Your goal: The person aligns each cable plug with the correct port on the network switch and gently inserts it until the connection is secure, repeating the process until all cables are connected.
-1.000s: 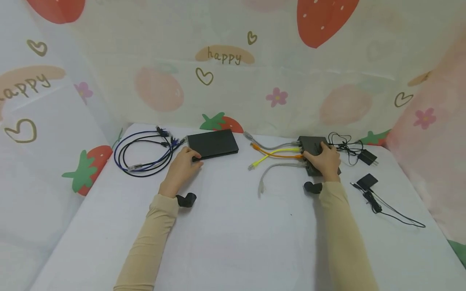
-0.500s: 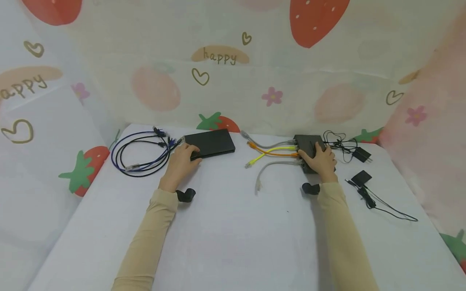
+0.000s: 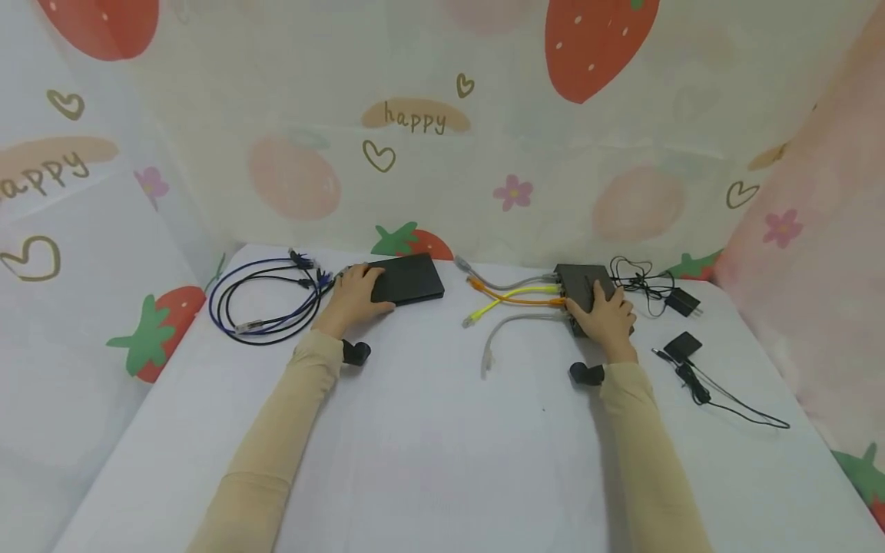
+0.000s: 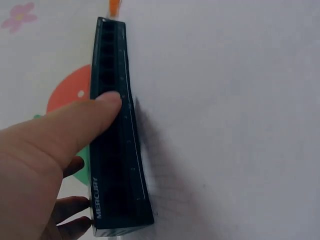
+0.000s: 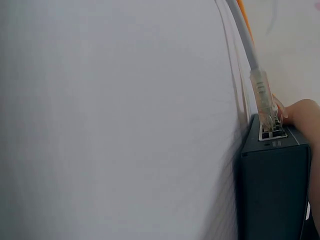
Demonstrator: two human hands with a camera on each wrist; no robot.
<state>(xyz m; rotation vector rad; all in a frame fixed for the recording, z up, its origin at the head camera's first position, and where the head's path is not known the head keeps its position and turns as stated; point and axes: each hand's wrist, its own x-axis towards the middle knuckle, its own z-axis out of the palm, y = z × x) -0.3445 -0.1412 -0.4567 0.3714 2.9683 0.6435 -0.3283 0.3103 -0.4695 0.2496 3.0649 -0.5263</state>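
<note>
In the head view my left hand (image 3: 353,299) holds the left end of a flat black network switch (image 3: 415,278). The left wrist view shows its row of dark ports and the lettering "MERCURY", with my thumb (image 4: 108,102) against the port side and several fingertips at the far side. Toward the right, my right hand (image 3: 607,322) grips a black network box (image 3: 579,278) across its top, thumb by the port side. A grey cable's clear plug (image 5: 262,95) sits in that box in the right wrist view. Yellow (image 3: 484,311) and orange cables (image 3: 512,299) also run from it.
Coiled blue and black cables (image 3: 238,269) lie left of the switch. Behind the right hand are a tangled black cord and a plug adapter (image 3: 683,302). A square black piece (image 3: 683,346) with a looped cord lies nearer. A printed cloth backdrop (image 3: 429,177) stands behind the table.
My left hand has shifted rightward and further over the network switch, from its front left corner. My right hand stays on its box. The head view has shifted slightly.
</note>
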